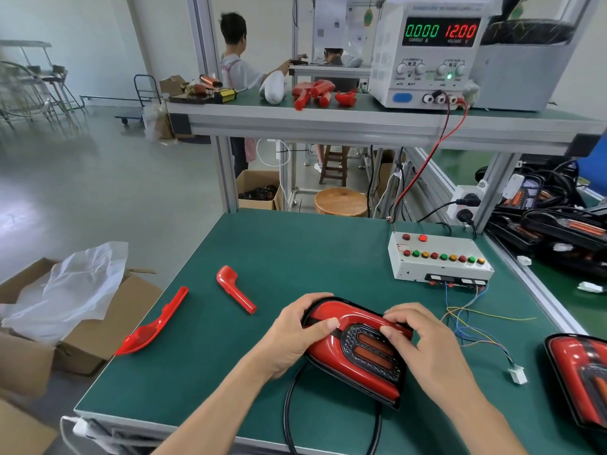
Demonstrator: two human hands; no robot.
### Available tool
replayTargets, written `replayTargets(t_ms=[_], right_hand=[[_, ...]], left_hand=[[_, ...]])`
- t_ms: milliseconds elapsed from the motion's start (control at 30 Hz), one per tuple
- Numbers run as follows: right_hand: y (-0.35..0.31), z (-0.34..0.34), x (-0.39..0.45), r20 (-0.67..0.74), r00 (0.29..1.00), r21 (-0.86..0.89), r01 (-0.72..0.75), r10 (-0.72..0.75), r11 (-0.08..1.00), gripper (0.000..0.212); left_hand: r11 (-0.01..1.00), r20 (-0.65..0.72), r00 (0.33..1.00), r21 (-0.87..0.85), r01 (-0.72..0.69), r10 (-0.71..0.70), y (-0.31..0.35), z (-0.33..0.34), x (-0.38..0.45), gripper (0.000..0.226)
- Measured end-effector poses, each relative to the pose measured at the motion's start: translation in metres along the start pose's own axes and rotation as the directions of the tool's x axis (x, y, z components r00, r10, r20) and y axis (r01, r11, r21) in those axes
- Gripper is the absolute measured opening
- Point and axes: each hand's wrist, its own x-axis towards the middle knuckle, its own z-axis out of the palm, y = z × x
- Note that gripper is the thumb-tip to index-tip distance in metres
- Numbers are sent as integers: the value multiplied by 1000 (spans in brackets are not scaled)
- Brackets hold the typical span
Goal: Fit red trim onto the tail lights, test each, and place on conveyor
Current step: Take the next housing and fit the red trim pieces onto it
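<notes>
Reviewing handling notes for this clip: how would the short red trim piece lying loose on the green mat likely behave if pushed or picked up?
The short red trim piece looks like thin moulded plastic, so probably light and stiff. Its glossy surface may be slippery between fingers. Its bent, flattish shape suggests it would slide on the green mat rather than roll.

power supply (pixel 427 57) display 0.000 CURRENT A, 12.00 VOLTAGE V

left hand (pixel 295 336): bare, no glove | right hand (pixel 423 343): bare | forearms: unsleeved
</notes>
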Motion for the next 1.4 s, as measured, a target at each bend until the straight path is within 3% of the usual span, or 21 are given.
replayTargets(t_ms=[300, 467, 633, 833, 967, 1067, 1200, 1400], right_hand=[[2, 5, 0, 4, 1000, -9, -14, 14, 1000, 13], [5, 10, -2, -41, 985, 204, -158, 170, 966, 20], [9, 13, -7, -51, 964, 330, -230, 261, 915, 9], [1, 26, -15, -4, 868, 620, -387, 496, 682, 19], [-9, 32, -10, 143, 838, 762, -433, 527, 481, 25], [-15, 37, -7, 178, 815, 827, -428, 552, 365, 23], [-17, 40, -10, 198, 813, 866, -407, 547, 291, 23], [-14, 37, -12, 221, 822, 876, -404, 524, 265, 21]], left_hand=[[1000, -31, 999, -25, 13, -14, 1, 4, 0, 42], [997, -55, 998, -77, 26, -31, 1, 6, 1, 39], [990, -62, 997, -141, 29, -38, -1, 6, 0, 43], [968, -53, 998, -250, 21, -35, -7, 4, -4, 47], [953, -61, 998, -301, -9, -10, -8, 4, -6, 47], [956, -40, 999, -293, -21, 10, -7, 6, -6, 44], [973, -7, 999, -226, -44, 44, -5, 6, -6, 43], [966, -1, 999, -256, -37, 39, -11, 7, -5, 41]])
